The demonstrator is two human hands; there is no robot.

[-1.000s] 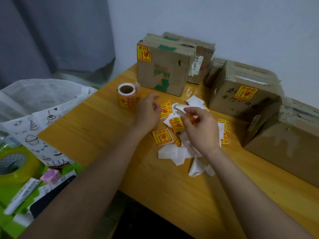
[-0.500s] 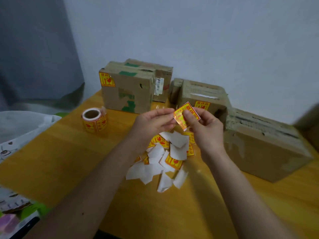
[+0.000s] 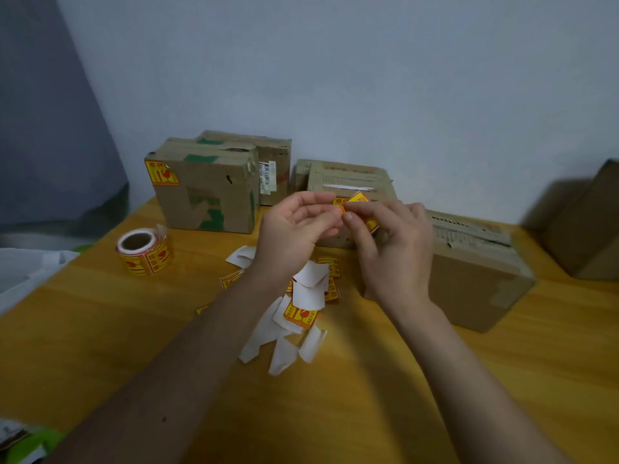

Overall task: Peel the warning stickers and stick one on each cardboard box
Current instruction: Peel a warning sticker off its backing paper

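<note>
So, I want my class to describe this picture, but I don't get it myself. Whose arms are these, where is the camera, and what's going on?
The camera sits on a person's head, looking down at their own arms. The left hand and right hand pinch one yellow sticker between them, above a wooden table. On the table lie a sticker roll, a heap of white backing papers mixed with loose stickers, and cardboard boxes along the wall. The left box already carries a sticker.
</note>
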